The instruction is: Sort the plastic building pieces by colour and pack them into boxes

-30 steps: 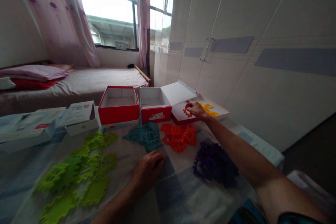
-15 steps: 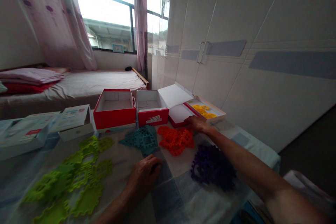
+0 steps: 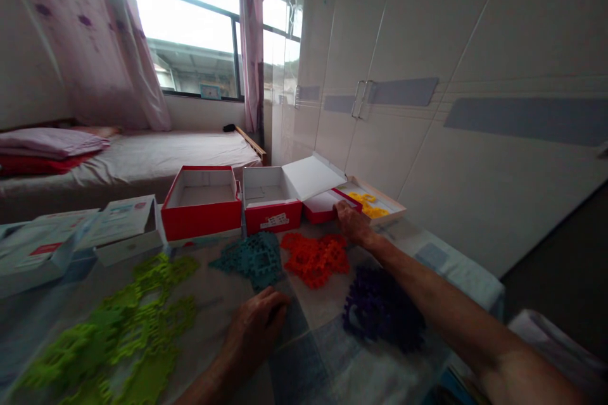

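My right hand (image 3: 352,223) reaches forward with its fingers closed on the near right part of a shallow red box lid (image 3: 319,210), white inside. The lid sits between an open red box (image 3: 273,218) and a tray (image 3: 396,210) holding yellow foam pieces (image 3: 373,207). My left hand (image 3: 259,323) rests on the table, fingers loosely curled, and nothing shows in it. Just beyond it lie teal foam pieces (image 3: 256,257). Orange foam pieces (image 3: 316,259) are between the hands, and dark purple ones (image 3: 380,313) lie beside my right forearm.
Lime-green foam pieces (image 3: 147,329) spread over the left of the cloth-covered table (image 3: 304,361). Another open red box (image 3: 202,221) and white boxes (image 3: 126,228) stand along the back. Behind are a bed (image 3: 180,145) and a white wardrobe (image 3: 380,145).
The red lid's near side has risen slightly in my right hand, and more of its red wall shows. My left hand stays in about the same place. The view has shifted a little.
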Demonstrator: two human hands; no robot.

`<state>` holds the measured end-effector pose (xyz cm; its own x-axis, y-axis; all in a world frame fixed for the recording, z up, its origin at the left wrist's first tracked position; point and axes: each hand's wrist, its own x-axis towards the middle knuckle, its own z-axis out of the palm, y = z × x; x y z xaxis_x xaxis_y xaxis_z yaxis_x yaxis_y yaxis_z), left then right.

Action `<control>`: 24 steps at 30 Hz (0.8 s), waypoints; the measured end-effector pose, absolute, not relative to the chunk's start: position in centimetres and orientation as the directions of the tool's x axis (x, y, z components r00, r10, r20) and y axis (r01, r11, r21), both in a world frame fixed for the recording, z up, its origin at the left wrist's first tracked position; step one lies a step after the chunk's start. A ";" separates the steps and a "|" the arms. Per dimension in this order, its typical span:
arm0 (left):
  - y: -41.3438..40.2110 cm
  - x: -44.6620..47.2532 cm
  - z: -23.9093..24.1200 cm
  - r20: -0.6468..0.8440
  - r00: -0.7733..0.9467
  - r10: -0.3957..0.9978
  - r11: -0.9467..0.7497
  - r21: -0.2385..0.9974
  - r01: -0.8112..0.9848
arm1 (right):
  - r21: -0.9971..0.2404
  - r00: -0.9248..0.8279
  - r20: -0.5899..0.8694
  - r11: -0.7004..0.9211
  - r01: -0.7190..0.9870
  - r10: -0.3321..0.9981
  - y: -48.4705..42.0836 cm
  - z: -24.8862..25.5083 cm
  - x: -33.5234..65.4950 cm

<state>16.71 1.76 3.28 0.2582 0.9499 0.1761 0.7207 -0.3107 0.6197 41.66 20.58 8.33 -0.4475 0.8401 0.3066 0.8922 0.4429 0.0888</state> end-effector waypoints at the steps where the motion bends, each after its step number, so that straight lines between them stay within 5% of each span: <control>1: 1.8 16.7 3.3 0.179 0.257 0.950 -0.312 0.619 0.721 | 0.096 -0.448 0.339 0.443 0.891 0.827 20.5 8.5 41.8; 6: 1.8 16.7 3.2 0.194 0.258 0.946 -0.322 0.625 0.711 | 0.142 -0.380 0.490 0.358 0.923 0.785 20.3 9.8 43.1; 17: 1.9 16.7 2.9 0.196 0.253 0.947 -0.320 0.621 0.715 | 0.278 -0.353 0.586 0.229 0.933 0.729 17.9 11.9 49.9; 21: 1.9 16.7 2.8 0.208 0.251 0.945 -0.326 0.624 0.710 | 0.079 -0.145 0.735 0.129 0.989 0.662 17.1 12.8 54.3; 24: 2.0 16.7 2.7 0.219 0.253 0.942 -0.334 0.618 0.712 | -0.360 0.317 0.773 -0.031 0.933 0.550 17.4 13.6 57.3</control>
